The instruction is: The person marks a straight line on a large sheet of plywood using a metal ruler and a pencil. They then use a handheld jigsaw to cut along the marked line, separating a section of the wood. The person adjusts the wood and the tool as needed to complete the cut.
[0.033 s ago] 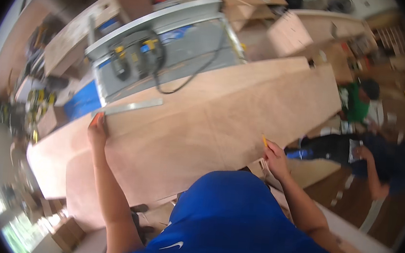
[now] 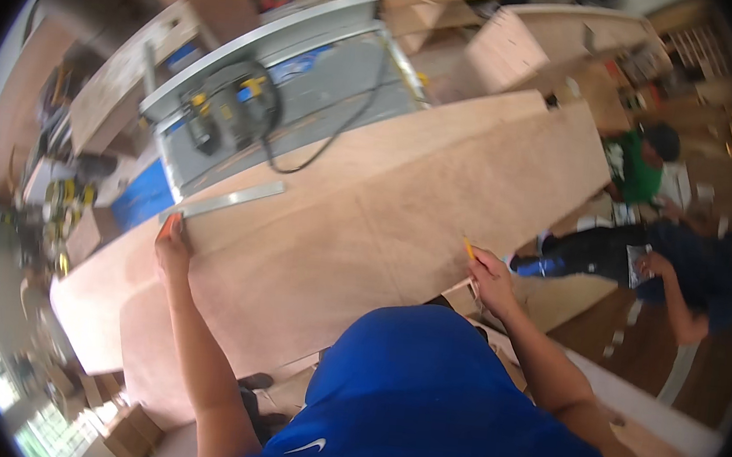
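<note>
A layout step is apparently shown: an orange tool (image 2: 171, 226) is gripped in the left hand (image 2: 173, 256) near a metal straightedge (image 2: 237, 196), a yellow pencil (image 2: 468, 248) in the right hand (image 2: 492, 282), and steady pencil control is called for on the plywood panel (image 2: 364, 246) spread beneath.

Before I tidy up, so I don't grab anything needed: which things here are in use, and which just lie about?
Apparently in use:
- orange object in the left hand
- yellow pencil in the right hand
- large wooden sheet
- metal strip, probably

Apparently lying about:
- corded tool on the grey table
- blue panel
</note>
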Motion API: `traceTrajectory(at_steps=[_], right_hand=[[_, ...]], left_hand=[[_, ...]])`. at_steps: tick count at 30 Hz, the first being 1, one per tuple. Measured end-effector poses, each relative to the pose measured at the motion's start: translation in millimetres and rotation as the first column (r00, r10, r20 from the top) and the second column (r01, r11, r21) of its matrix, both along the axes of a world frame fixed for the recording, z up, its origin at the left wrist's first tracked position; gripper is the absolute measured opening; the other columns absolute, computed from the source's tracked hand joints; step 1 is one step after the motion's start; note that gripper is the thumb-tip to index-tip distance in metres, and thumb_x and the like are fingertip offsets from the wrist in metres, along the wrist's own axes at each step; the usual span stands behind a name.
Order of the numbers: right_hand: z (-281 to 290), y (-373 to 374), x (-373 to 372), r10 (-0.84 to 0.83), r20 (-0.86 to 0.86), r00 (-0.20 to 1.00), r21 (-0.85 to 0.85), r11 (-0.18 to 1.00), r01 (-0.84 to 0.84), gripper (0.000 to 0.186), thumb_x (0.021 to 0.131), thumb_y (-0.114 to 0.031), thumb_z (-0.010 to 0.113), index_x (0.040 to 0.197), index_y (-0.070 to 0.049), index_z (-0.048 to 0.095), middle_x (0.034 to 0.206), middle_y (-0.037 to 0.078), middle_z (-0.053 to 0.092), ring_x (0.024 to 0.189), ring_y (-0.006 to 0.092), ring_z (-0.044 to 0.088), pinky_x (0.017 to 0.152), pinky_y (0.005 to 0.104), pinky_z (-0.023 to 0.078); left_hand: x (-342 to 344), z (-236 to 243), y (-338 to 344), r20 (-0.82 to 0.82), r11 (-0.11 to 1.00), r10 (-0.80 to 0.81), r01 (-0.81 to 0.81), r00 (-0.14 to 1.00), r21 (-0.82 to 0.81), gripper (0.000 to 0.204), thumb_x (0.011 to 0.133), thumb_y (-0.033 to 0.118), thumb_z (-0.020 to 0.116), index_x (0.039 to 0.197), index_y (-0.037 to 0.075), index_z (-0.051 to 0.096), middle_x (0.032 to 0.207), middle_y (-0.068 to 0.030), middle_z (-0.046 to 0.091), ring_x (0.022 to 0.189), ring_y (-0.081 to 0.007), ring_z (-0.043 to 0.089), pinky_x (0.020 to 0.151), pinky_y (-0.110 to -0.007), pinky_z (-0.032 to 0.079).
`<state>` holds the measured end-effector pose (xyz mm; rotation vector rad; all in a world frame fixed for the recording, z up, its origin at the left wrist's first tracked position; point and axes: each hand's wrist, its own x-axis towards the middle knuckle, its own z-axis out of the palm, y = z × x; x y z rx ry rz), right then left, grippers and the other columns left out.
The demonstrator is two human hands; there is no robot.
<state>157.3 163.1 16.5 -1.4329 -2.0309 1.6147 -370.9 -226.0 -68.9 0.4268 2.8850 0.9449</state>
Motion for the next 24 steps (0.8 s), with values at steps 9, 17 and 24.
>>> traceTrajectory(at_steps=[9, 17, 24], right_hand=[[-5.5, 5.7, 34.5, -0.029, -0.046, 0.999, -0.092, 0.995, 0.025, 0.022, 0.1, -0.009, 0.065, 0.12, 0.001, 0.068, 0.099, 0.003, 0.069, 0.087, 0.0108, 0.061, 0.081, 0.0273, 0.051], [-11.5, 0.5, 98.5, -0.232, -0.089, 0.969, -0.177, 0.961, 0.214, 0.028, 0.099, -0.007, 0.067, 0.126, 0.0, 0.066, 0.091, 0.002, 0.064, 0.08, 0.0092, 0.06, 0.071, 0.0247, 0.049], [25.0, 24.4, 108.9, -0.401, -0.12, 0.908, -0.167, 0.91, 0.379, 0.032, 0.1, -0.006, 0.063, 0.132, -0.005, 0.067, 0.093, 0.003, 0.065, 0.082, 0.011, 0.062, 0.072, 0.0268, 0.052]], left_hand=[[43.7, 22.4, 89.1, -0.012, 0.915, 0.111, -0.106, 0.994, -0.389, 0.075, 0.097, 0.071, 0.049, 0.097, 0.002, 0.08, 0.093, -0.0292, 0.075, 0.093, -0.0446, 0.074, 0.08, -0.052, 0.058], [34.9, 86.0, 121.6, 0.049, 0.773, -0.056, 0.074, 0.997, -0.63, 0.056, 0.087, 0.062, 0.073, 0.097, 0.007, 0.079, 0.096, -0.0217, 0.076, 0.093, -0.0419, 0.073, 0.082, -0.052, 0.057], [42.9, 118.1, 195.7, -0.221, 0.865, -0.5, 0.471, 0.837, -0.172, 0.036, 0.091, 0.025, 0.078, 0.116, 0.001, 0.073, 0.114, -0.0204, 0.07, 0.106, -0.0416, 0.066, 0.095, -0.049, 0.052]])
